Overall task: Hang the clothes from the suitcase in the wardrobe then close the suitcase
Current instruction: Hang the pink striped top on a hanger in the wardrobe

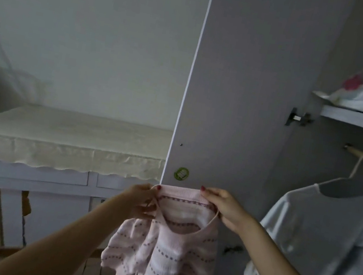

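Pink top: we hold it up before the open wardrobe door.
Left hand: pinching its collar.
Right hand: pinching the collar's other side.

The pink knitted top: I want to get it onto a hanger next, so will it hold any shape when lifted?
Probably not. The pink knitted top sags in folds below the left hand and right hand pinching its neckline, so it looks floppy. The thin knit seems light, and it may stretch if tugged.
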